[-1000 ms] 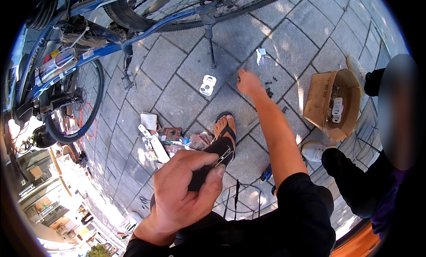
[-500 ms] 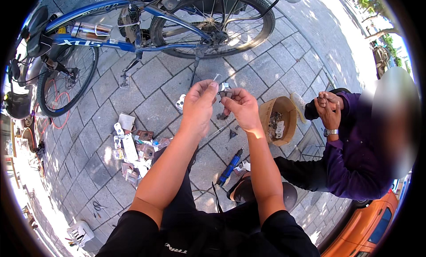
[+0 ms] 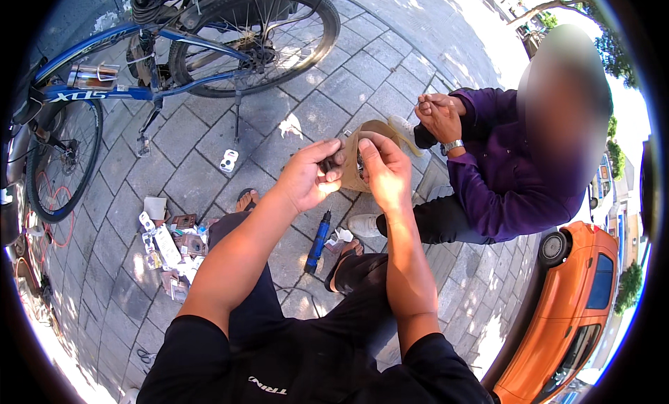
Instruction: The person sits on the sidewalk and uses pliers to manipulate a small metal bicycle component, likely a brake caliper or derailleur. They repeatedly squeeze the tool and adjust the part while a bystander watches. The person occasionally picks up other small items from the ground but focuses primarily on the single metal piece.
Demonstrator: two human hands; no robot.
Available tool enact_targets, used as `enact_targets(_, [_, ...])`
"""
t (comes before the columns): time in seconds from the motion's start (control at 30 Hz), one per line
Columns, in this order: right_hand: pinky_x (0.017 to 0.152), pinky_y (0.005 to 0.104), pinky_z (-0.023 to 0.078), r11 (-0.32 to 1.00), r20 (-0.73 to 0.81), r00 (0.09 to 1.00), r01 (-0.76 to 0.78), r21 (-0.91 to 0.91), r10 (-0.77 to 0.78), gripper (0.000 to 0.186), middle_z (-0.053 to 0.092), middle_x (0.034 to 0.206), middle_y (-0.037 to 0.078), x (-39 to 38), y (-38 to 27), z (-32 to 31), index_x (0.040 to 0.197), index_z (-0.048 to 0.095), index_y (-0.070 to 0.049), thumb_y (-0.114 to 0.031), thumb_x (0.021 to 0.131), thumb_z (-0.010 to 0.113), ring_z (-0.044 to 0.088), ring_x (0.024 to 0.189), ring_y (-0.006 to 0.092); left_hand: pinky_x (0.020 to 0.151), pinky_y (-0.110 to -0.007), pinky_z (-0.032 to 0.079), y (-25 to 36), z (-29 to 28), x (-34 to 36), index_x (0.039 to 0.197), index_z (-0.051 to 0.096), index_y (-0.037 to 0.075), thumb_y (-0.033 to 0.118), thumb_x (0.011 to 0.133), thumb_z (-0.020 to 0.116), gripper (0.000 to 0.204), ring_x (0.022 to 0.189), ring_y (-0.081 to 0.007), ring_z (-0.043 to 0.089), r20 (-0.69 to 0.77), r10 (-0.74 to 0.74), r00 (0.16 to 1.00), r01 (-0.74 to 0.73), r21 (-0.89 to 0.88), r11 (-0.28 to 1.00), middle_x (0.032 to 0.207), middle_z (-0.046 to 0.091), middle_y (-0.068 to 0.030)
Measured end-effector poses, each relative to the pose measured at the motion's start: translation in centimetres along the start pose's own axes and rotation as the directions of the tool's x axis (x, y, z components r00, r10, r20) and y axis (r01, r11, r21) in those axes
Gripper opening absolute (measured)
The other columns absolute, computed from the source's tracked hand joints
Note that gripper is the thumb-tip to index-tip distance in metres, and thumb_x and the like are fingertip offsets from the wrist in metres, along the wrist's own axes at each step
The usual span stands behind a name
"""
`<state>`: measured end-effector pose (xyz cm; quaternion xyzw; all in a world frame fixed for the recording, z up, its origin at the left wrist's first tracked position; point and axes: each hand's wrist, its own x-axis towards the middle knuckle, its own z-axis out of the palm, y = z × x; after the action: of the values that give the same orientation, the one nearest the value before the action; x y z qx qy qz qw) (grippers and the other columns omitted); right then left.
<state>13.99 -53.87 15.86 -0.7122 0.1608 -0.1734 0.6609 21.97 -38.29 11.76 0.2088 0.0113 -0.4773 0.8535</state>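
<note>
The left hand is up in front of the person, with its fingers curled in. It pinches a small dark part between the thumb and the fingertips. The right hand is just beside it, fingers bent too, and its fingertips meet the same small dark part from the other side. So the part sits right between the two hands, touching both. It is too small and too hidden by fingers to tell its shape, which way it points or how its long side runs.

Far to the left of the hands stands a blue bicycle on grey paving stones. Below and left of the left hand lies a heap of small packets and cards on the ground. A little white thing lies near the bicycle's kickstand. Straight under the hands lies a blue tool, with its long side running up and down, tilted a bit to the right at the top.

Behind the hands, partly hidden by them, is a brown cardboard box. To the right of the right hand sits another person in a purple top, with both of their own hands held together. Far right, low down, is an orange car.
</note>
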Motion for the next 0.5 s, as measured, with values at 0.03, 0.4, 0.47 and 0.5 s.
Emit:
enact_targets(0.03, [0.062,0.0221,0.045,0.994,0.082,0.992,-0.096,0.054,0.091,0.029,0.065,0.093,-0.003,0.1,0.0,-1.1,0.124,0.072,0.000,-0.022,0.104,0.070,0.053,0.072,0.0042,0.044,-0.022,0.030,-0.2,0.3,-0.1,0.106,0.063,0.008,0.025,0.105,0.061,0.017,0.058,-0.0082,0.048,0.032,-0.038,0.999,0.038,0.014,0.999,0.082,0.060,0.0004])
enact_targets(0.4, [0.069,0.0255,0.048,0.940,0.246,0.967,-0.027,0.341,-0.062,0.022,0.067,0.093,0.000,2.3,2.3,-3.7,0.114,0.073,-0.001,-0.020,0.102,0.072,0.060,0.085,0.0079,0.048,-0.023,0.038,-1.0,0.8,1.9,0.106,0.064,0.006,0.027,0.106,0.060,0.021,0.060,-0.0071,0.051,0.171,-0.236,0.957,0.233,0.033,0.972,0.087,0.064,0.0006])
enact_targets(0.47, [0.068,0.0240,0.048,0.951,0.136,0.986,0.048,0.307,-0.094,0.017,0.070,0.094,0.001,2.1,1.7,-3.8,0.109,0.071,0.000,-0.017,0.103,0.069,0.062,0.083,0.0066,0.055,-0.026,0.043,-1.7,0.5,2.0,0.113,0.065,0.005,0.028,0.105,0.060,0.025,0.066,-0.0100,0.055,0.147,-0.198,0.969,0.197,0.024,0.980,0.090,0.065,-0.0012])
enact_targets(0.5, [0.068,0.0237,0.048,0.953,0.088,0.992,0.057,0.297,-0.087,0.017,0.070,0.094,0.001,2.0,1.3,-3.9,0.108,0.071,0.000,-0.016,0.103,0.068,0.062,0.081,0.0063,0.060,-0.027,0.046,-1.9,0.9,2.2,0.118,0.066,0.005,0.029,0.105,0.060,0.029,0.071,-0.0120,0.057,0.115,-0.168,0.979,0.166,0.024,0.986,0.091,0.065,-0.0023])
